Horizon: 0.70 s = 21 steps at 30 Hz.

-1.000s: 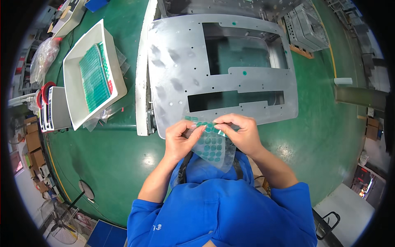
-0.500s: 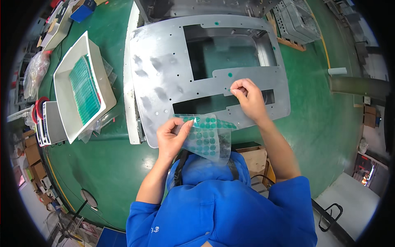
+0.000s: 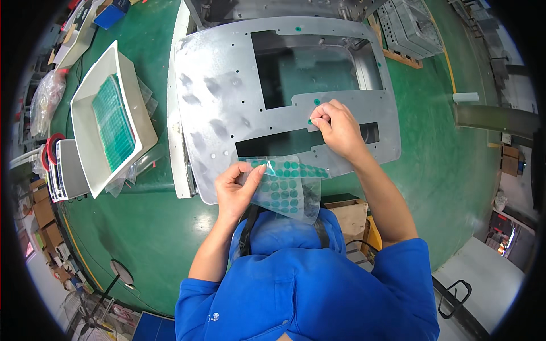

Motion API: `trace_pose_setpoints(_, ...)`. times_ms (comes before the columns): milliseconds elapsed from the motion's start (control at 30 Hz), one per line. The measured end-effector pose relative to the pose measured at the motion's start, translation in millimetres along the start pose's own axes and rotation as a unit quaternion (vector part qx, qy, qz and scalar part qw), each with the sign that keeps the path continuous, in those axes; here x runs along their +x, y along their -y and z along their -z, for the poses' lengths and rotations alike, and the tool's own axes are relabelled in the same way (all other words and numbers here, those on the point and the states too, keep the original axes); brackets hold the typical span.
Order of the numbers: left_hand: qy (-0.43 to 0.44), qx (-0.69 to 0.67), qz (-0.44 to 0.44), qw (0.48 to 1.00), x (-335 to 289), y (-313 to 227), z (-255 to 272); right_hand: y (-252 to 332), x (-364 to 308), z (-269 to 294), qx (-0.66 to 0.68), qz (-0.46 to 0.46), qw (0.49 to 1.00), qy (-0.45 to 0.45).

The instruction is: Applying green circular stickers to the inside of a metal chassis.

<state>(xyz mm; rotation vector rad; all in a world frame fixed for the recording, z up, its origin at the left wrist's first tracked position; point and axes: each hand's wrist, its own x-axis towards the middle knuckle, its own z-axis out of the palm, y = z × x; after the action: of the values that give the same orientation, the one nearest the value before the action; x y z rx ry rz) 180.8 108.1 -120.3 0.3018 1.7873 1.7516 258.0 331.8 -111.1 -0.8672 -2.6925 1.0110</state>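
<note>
I have the right hand (image 3: 335,126) pinching a green dot (image 3: 310,121) at the metal panel (image 3: 273,118), between the edges of its cutouts (image 3: 296,74), the left hand (image 3: 235,190) gripping the sticker sheet (image 3: 282,194) at the panel's near edge. Green floor (image 3: 429,170) stretches right of the panel; left, a white beam (image 3: 177,113) and tub (image 3: 135,96) stand in the way.
</note>
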Motion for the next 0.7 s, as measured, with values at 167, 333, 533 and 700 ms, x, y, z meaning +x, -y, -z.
trace_pose_setpoints(167, -0.002, -0.006, -0.001, 1.0, 0.3, -1.5, -1.4, 1.9, -0.2, -0.9, -0.018, 0.001, 1.0, -0.003)
trace_pose_setpoints(333, -0.005, -0.015, 0.006, 1.0, -0.1, -3.5, -2.1, 1.6, -0.9, -2.7, -0.033, 0.005, 0.999, -0.011)
trace_pose_setpoints(533, -0.014, -0.017, 0.009, 1.0, -3.0, -4.7, 2.3, -3.9, 2.2, -0.9, 0.058, -0.018, 0.998, 0.009)
trace_pose_setpoints(700, -0.031, -0.022, 0.003, 0.999, -8.2, -16.3, 9.9, -3.3, 16.3, 9.8, 0.085, -0.112, 0.988, 0.055)
